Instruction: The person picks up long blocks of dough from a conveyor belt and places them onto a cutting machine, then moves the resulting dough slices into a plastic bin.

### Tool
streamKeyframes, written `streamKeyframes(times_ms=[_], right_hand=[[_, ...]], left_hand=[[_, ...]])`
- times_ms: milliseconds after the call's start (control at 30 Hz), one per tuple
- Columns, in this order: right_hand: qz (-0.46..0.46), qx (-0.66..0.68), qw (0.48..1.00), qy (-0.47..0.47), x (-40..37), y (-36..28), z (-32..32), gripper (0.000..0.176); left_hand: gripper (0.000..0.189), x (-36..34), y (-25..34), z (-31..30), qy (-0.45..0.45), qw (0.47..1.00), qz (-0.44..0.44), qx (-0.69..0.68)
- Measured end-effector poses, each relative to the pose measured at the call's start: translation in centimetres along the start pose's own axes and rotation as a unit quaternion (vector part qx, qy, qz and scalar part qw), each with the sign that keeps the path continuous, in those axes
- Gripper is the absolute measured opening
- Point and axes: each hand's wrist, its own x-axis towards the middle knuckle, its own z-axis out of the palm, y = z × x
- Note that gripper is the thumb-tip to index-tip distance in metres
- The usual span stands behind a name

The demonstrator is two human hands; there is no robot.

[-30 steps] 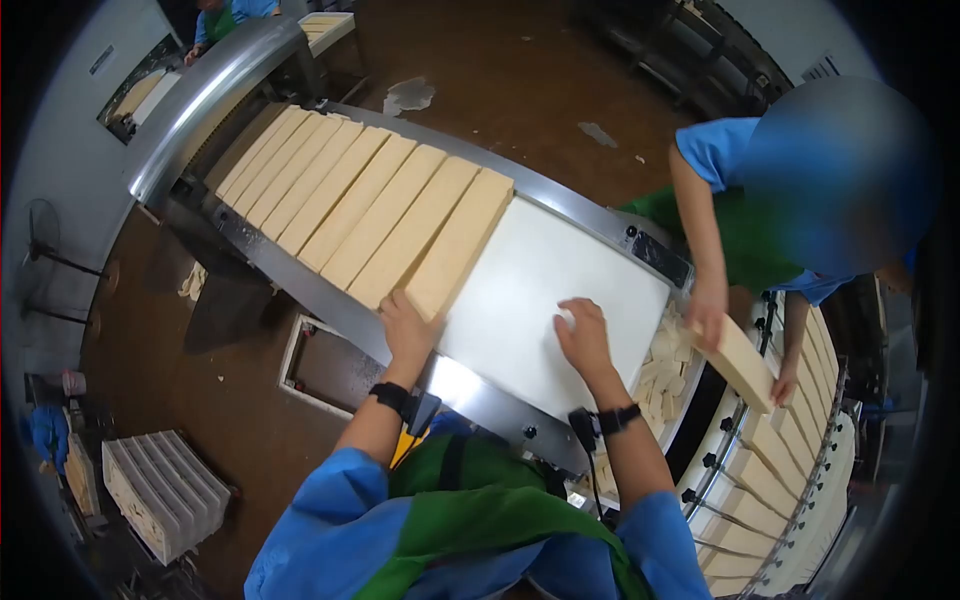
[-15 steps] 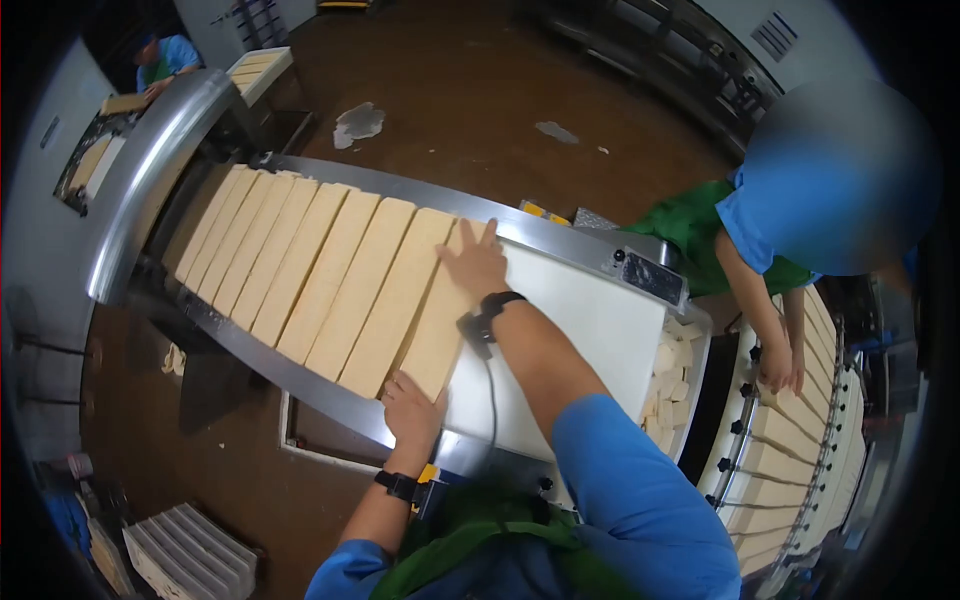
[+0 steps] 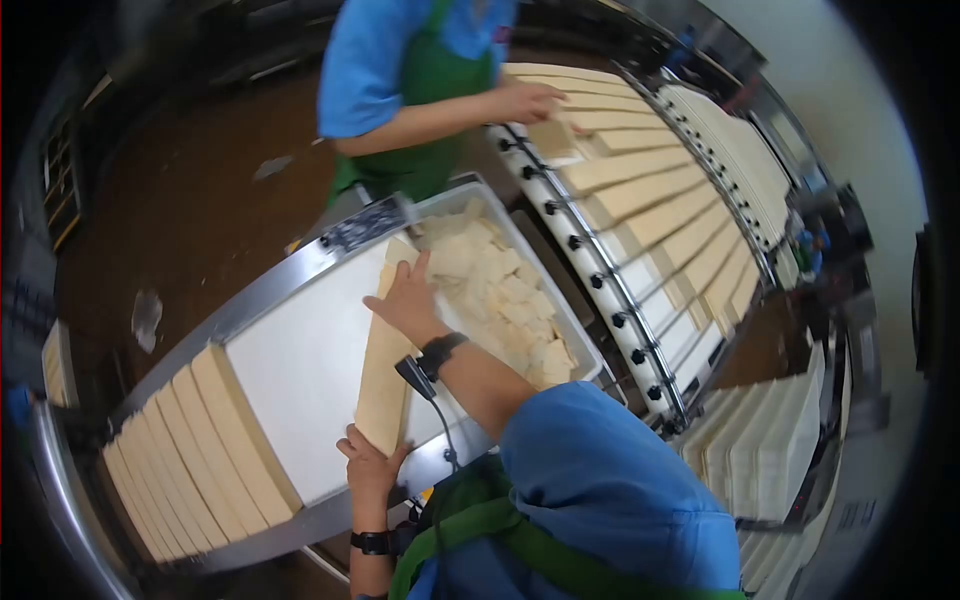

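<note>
A long pale slab [image 3: 375, 375] lies across the white belt [image 3: 305, 350], separated from the row of similar slabs [image 3: 215, 425] on the left. My right hand [image 3: 405, 300] grips its far end, fingers over the top. At the near end my left hand [image 3: 370, 462] holds the slab, with its fingers round the corner. Just beyond the slab, at the belt's end, is a white tub [image 3: 590, 345] with many cut pale pieces [image 3: 500, 295].
Across the tub stands a co-worker [image 3: 430, 100] with a hand on a slab at a second conveyor [image 3: 640, 200] with a black-knobbed rail. Stacked white trays [image 3: 755, 440] are at the right. A metal machine hood [image 3: 70, 500] is at the lower left.
The view has swung right. One slab has moved away from the row, towards the tub, with both my hands on it. The co-worker now appears nearer the top middle.
</note>
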Motion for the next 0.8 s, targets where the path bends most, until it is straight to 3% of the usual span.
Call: streamKeyframes(times_ms=[100, 200, 400, 433, 500, 600, 700, 733, 800], right_hand=[[0.063, 0.094, 0.988, 0.101, -0.5, 7.0, -3.0, 0.086], [0.147, 0.152, 0.954, 0.213, -0.7, 15.6, -6.2, 0.086], [0.255, 0.194, 0.871, 0.371, -10.3, 32.2, -22.7, 0.080], [0.274, 0.204, 0.853, 0.394, -11.9, 35.5, -24.9, 0.079], [0.353, 0.146, 0.844, 0.378, -15.2, 42.7, -28.2, 0.077], [0.406, 0.156, 0.847, 0.304, -19.9, 50.6, -32.0, 0.075], [0.407, 0.108, 0.885, 0.198, -21.6, 54.5, -34.2, 0.070], [0.389, 0.077, 0.905, 0.157, -21.6, 55.2, -35.1, 0.067], [0.374, 0.011, 0.922, 0.102, -20.9, 56.1, -36.5, 0.064]], left_hand=[[0.086, 1.2, 3.1, 3.8, 0.046, 0.997, 0.059, -0.022], [0.080, 1.4, 7.8, 6.5, 0.111, 0.979, 0.171, -0.007], [0.074, -2.0, 21.7, 10.8, 0.007, 0.903, 0.430, 0.004], [0.073, -2.8, 23.5, 11.9, -0.054, 0.887, 0.459, 0.002], [0.071, -4.9, 26.5, 14.2, -0.173, 0.846, 0.503, 0.000], [0.069, -8.0, 30.0, 18.1, -0.235, 0.729, 0.642, 0.029], [0.065, -9.8, 31.2, 22.7, -0.373, 0.653, 0.659, -0.004], [0.057, -10.6, 31.7, 23.6, -0.434, 0.641, 0.633, 0.018], [0.055, -11.6, 32.3, 25.4, -0.463, 0.653, 0.599, 0.025]])
